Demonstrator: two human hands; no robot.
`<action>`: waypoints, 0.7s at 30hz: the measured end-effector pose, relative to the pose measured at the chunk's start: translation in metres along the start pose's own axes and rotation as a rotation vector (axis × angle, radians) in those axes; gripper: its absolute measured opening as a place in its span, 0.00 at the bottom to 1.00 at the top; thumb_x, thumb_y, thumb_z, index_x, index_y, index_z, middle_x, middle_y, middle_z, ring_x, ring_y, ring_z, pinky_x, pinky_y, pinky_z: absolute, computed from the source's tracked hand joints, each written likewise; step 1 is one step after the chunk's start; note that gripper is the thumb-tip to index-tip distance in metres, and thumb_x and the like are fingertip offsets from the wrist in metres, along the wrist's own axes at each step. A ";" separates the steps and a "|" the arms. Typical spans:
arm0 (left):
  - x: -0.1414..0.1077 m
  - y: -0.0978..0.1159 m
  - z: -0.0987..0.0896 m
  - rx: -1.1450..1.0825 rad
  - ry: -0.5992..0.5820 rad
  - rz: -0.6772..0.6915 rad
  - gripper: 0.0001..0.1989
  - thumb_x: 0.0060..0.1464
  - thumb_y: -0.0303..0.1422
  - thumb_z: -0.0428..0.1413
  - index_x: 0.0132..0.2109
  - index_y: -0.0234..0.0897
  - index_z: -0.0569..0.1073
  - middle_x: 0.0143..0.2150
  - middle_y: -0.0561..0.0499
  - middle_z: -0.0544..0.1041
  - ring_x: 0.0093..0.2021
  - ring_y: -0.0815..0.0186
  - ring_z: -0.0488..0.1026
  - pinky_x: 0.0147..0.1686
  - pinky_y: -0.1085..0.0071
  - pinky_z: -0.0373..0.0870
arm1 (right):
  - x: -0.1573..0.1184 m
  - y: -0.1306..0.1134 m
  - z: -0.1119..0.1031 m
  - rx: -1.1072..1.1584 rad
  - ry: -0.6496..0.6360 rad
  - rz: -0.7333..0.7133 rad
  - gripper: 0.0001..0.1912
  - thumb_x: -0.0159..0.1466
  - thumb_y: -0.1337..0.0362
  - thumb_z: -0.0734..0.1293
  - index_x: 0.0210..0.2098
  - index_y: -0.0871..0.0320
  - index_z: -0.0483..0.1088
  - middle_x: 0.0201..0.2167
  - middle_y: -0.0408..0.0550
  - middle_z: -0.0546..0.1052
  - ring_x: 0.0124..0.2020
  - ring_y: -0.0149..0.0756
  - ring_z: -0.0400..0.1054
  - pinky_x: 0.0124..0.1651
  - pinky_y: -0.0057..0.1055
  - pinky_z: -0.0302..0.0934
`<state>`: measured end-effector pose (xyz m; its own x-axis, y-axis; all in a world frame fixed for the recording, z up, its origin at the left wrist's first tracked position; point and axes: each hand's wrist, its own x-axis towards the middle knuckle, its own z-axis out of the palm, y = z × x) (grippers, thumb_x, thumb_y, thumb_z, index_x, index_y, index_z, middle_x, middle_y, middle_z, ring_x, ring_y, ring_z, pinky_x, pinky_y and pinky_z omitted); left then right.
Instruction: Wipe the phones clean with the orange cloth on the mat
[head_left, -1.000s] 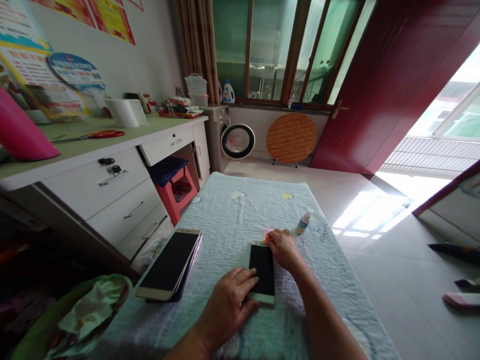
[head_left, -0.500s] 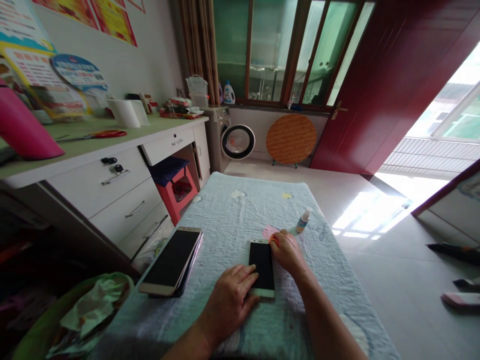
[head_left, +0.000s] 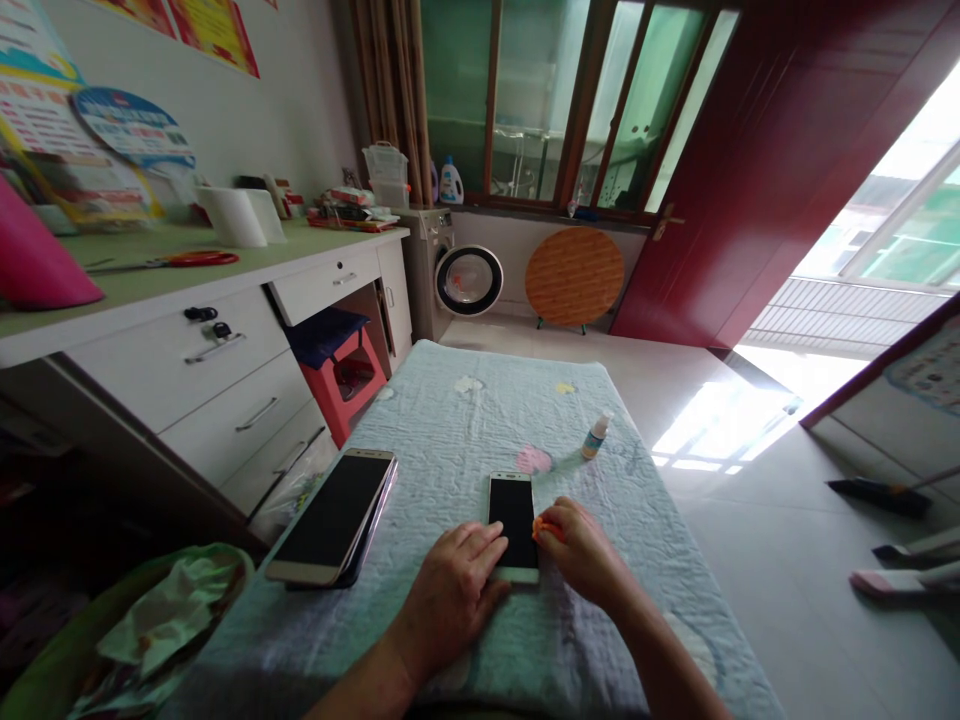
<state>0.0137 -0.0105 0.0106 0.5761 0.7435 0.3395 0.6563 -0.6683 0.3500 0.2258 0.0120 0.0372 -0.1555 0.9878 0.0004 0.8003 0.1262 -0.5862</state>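
White-framed rectangular smartphone with a black screen point(head_left: 517, 545) lies face up on the pale-blue quilted cloth point(head_left: 472, 430), in the lower centre of the frame. The left hand point(head_left: 459, 575), fingers loosely extended, rests on its left edge, gripping nothing. The right hand point(head_left: 581, 545), fingers curled closed, pinches a small crumpled orange cloth point(head_left: 549, 528) at its right edge. A small white-capped spray bottle point(head_left: 596, 438) stands upright, right of centre.

Right hand point(head_left: 581, 545) lower, orange cloth point(head_left: 546, 527) farther down phone point(head_left: 516, 510) edge
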 end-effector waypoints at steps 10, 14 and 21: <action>0.001 0.004 0.001 -0.008 0.025 -0.017 0.17 0.59 0.31 0.56 0.55 0.37 0.71 0.56 0.43 0.73 0.55 0.55 0.70 0.54 0.54 0.68 | -0.032 -0.002 -0.002 0.031 -0.100 -0.022 0.10 0.58 0.73 0.61 0.27 0.57 0.73 0.31 0.46 0.73 0.37 0.33 0.66 0.40 0.27 0.55; 0.001 0.001 0.000 0.006 0.022 0.006 0.17 0.60 0.35 0.56 0.55 0.37 0.71 0.56 0.43 0.74 0.55 0.54 0.70 0.54 0.53 0.69 | -0.019 0.001 -0.002 -0.009 -0.087 -0.058 0.09 0.58 0.72 0.61 0.27 0.58 0.73 0.30 0.46 0.73 0.36 0.34 0.65 0.40 0.27 0.54; 0.002 -0.001 -0.002 0.013 0.005 0.023 0.18 0.61 0.38 0.56 0.55 0.36 0.72 0.57 0.42 0.73 0.55 0.53 0.70 0.54 0.53 0.69 | 0.037 0.006 0.000 -0.185 0.075 -0.041 0.09 0.60 0.72 0.61 0.30 0.60 0.73 0.30 0.48 0.73 0.36 0.35 0.65 0.41 0.28 0.53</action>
<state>0.0131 -0.0085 0.0128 0.5883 0.7282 0.3517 0.6494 -0.6846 0.3311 0.2242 0.0496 0.0335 -0.1520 0.9846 0.0858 0.8881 0.1742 -0.4253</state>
